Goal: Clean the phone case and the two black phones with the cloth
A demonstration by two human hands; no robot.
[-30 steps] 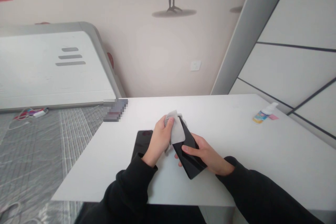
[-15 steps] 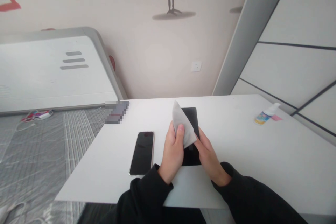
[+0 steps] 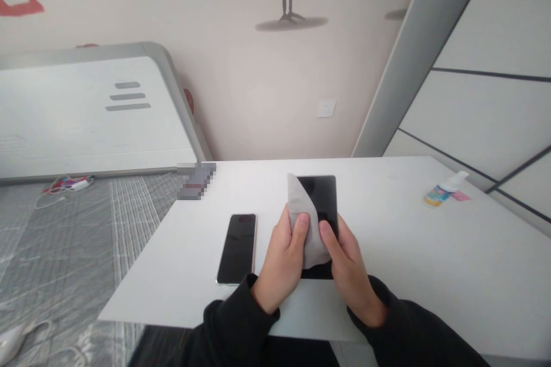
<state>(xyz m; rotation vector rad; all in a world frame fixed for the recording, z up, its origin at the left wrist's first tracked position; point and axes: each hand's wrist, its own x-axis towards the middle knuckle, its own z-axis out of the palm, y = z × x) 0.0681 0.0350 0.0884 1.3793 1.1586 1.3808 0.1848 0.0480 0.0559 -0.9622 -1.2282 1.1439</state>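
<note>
A black-screened tablet is held upright in front of me, between my two hands, over the white table. A grey cloth drapes over the left part of its screen. My left hand is closed on the cloth and the tablet's left side, its thumb pressing the cloth and the other fingers hidden behind. Around the tablet's right edge wraps my right hand, with its thumb on the front beside the cloth's edge. Left of my hands, a smartphone with a dark screen lies face up on the table.
On the right of the white table, a pump bottle lies next to a pink piece. A pixelated dark item rests at the far left corner. Beyond are the wall, a white bed panel and cabinet doors.
The cloth has come lower and spread further down the tablet's front. My right thumb has moved onto the front beside the cloth. More of the tablet shows at the upper right.
</note>
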